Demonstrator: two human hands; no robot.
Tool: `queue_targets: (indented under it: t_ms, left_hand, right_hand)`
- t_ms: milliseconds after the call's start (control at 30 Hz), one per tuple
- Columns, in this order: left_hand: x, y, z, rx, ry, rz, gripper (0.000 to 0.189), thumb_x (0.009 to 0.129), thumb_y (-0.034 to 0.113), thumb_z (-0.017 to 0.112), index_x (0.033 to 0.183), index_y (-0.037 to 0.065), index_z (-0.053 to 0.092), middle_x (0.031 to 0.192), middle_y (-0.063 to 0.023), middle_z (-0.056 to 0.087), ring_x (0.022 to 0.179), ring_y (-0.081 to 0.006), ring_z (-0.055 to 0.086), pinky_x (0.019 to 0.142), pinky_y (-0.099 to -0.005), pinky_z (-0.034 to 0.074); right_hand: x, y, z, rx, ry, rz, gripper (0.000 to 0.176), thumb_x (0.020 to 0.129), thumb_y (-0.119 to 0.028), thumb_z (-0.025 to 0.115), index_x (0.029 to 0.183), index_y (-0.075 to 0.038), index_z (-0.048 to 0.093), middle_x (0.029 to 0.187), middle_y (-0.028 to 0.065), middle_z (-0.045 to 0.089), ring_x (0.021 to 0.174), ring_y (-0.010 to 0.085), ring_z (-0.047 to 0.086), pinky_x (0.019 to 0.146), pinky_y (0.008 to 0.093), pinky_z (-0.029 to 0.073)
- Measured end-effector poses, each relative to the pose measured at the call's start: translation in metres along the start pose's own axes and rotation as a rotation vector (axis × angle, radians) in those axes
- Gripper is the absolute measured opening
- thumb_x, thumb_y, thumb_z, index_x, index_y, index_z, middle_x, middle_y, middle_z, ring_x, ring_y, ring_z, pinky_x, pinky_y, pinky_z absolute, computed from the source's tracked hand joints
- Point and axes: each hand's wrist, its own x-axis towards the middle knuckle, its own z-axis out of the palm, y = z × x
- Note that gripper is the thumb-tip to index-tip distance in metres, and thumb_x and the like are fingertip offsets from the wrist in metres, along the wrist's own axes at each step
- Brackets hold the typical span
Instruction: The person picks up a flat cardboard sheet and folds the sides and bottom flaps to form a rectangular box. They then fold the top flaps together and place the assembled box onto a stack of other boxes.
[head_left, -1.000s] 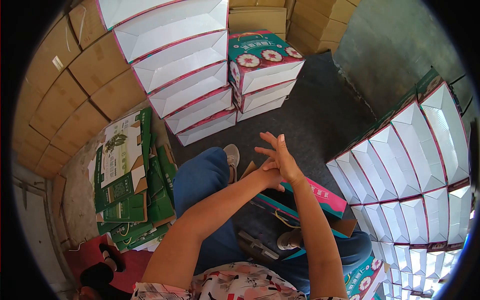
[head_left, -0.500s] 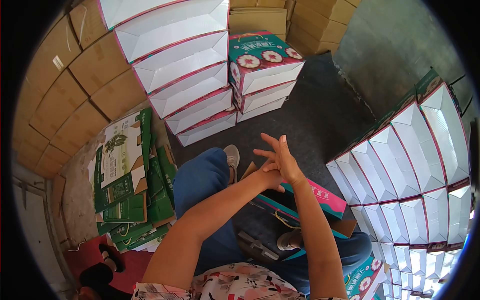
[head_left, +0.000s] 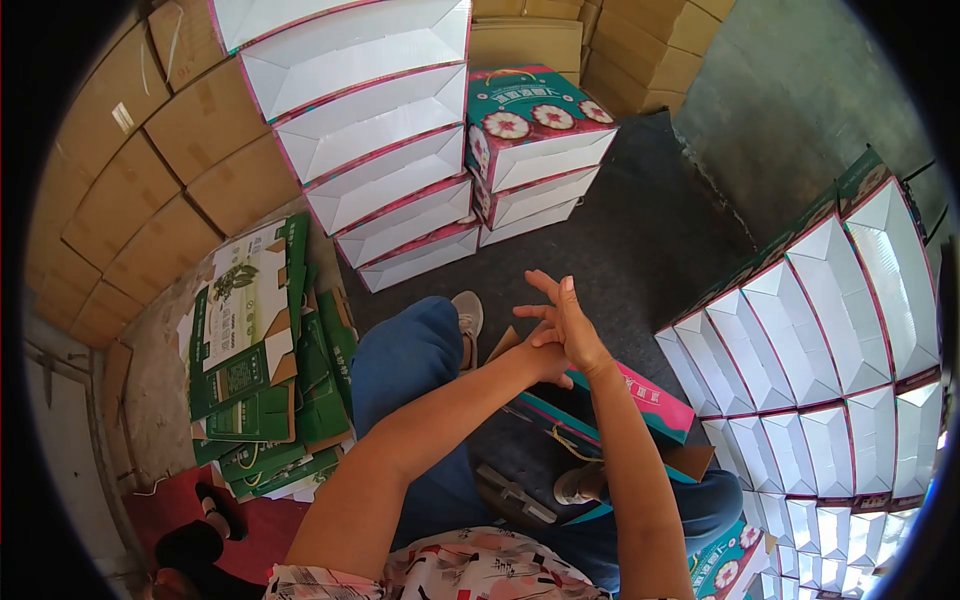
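Observation:
My right hand [head_left: 568,325] is raised in front of me with its fingers spread, holding nothing. My left hand [head_left: 545,362] crosses under it, touching at the right palm and wrist; most of its fingers are hidden there, with one fingertip showing below. Directly beneath both hands, between my legs, stands a pink and teal gift carton [head_left: 655,402], its top open on a dark inside. A brown cardboard flap [head_left: 690,462] sticks out at its near right end. On its near side hangs a yellow cord handle [head_left: 577,446].
White-ended cartons [head_left: 375,135] rise in a stack ahead, beside a shorter stack of teal cartons [head_left: 540,105]. More white-ended cartons [head_left: 800,370] fill the right. Flattened green cartons [head_left: 245,370] lie at left, before brown boxes [head_left: 150,215]. Another person's foot [head_left: 220,512] shows lower left.
Both hands keep nearly the same pose over the carton. The whole view has shifted slightly, with the surroundings a little further right.

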Motion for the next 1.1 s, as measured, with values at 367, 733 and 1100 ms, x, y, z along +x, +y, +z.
queue_targets:
  t_ms: [367,733,1100]
  left_hand:
    - [-0.0033,0.0002,0.0019,-0.005,0.009,-0.007,0.073,0.068,0.043,0.077,0.125,0.005,0.052,0.126,-0.0158,0.053,0.126,-0.0338,0.040,0.108,-0.0413,0.029]
    - [-0.0030,0.0002,0.0033,-0.009,0.009,-0.008,0.074,0.067,0.043,0.077,0.126,0.006,0.052,0.127,-0.0156,0.052,0.126,-0.0336,0.040,0.108,-0.0414,0.028]
    - [-0.0024,0.0012,0.0035,-0.011,0.010,-0.008,0.075,0.067,0.044,0.078,0.127,0.006,0.051,0.127,-0.0153,0.052,0.126,-0.0334,0.040,0.108,-0.0414,0.028]
  right_hand:
    - [0.0014,0.0028,0.0003,0.000,-0.009,-0.014,0.087,0.090,-0.071,0.018,0.144,-0.004,0.029,0.148,0.0124,0.030,0.127,0.0313,0.044,0.073,0.0229,0.051]
    - [0.0005,0.0025,-0.0013,-0.007,-0.021,-0.022,0.087,0.090,-0.071,0.018,0.144,-0.005,0.030,0.148,0.0139,0.031,0.126,0.0319,0.045,0.075,0.0219,0.052]
    - [0.0002,0.0024,-0.0017,0.030,-0.051,-0.025,0.090,0.089,-0.072,0.017,0.146,-0.003,0.025,0.149,0.0168,0.027,0.125,0.0315,0.047,0.072,0.0222,0.052]
